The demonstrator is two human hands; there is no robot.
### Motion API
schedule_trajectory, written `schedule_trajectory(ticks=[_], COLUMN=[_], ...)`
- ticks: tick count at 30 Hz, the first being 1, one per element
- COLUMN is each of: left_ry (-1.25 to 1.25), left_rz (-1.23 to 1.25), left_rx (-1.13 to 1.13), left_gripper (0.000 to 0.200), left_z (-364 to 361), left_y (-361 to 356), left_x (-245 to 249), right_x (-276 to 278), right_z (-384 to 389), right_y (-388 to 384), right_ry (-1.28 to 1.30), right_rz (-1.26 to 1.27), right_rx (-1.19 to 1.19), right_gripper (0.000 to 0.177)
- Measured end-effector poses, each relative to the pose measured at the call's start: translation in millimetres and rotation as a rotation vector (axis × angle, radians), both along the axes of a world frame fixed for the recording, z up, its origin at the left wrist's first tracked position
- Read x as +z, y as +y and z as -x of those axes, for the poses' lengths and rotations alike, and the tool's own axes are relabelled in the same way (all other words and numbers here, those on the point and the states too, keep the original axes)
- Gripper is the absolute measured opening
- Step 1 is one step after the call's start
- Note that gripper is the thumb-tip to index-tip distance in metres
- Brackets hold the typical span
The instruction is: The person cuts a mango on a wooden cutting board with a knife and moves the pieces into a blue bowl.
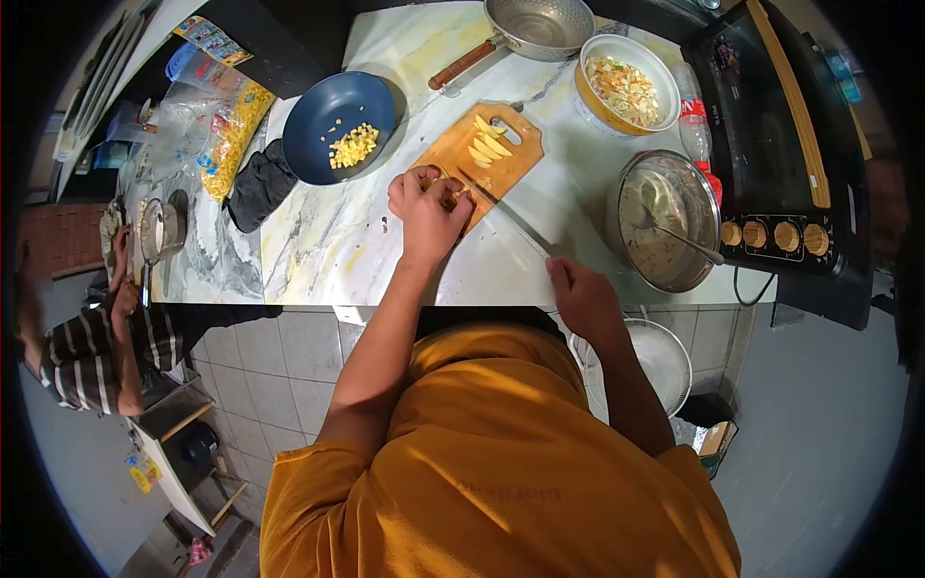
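My left hand [429, 207] is at the lower left of the wooden cutting board [520, 169], its fingers curled down on pale yellow pieces. In my right hand [584, 297] is a knife [515, 223], gripped near the counter's front edge, its blade reaching up and left onto the board beside my left fingers. Several pale yellow strips [488, 144] lie on the upper part of the board. Small yellow cubes [354, 146] sit in the dark blue bowl [313, 114] left of the board. My left fingers partly hide the pieces under them.
A metal pan [541, 27], a bowl of chopped vegetables [624, 91] and a steel pot with a spoon [665, 217] stand behind and right. An oven [771, 125] is far right. A bag of yellow pasta [231, 135] and a black cloth [258, 188] lie left. Another person [106, 352] stands far left.
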State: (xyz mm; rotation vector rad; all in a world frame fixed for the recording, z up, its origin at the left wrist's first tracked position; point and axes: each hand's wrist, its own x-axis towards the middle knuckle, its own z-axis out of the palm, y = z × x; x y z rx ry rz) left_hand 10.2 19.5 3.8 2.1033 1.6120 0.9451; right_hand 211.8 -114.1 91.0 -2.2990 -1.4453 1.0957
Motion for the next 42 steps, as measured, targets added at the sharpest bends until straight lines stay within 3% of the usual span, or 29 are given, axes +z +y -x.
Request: schedule_trajectory(ticks=[2,11,42], left_ry=[-0.030,0.005,0.031], left_rz=[-0.004,-0.012,0.006], left_rx=[-0.005,-0.047,-0.096], left_gripper=[0.016,0.017,0.027], left_z=[-0.1,2.9,-3.7], left_y=[1.4,2.9,6.6], left_x=[-1.1,3.4,6.0], right_x=[1.2,-7.1,-21.4], right_z=[-2.2,-8.1,-2.6], right_y=[-0.9,-4.5,3.1], right_ry=[0.125,0.119,0.106], right_rz=[-0.015,-0.032,-0.041], right_rx=[-0.094,-0.150,-0.106], right_gripper=[0.040,0.039,0.042])
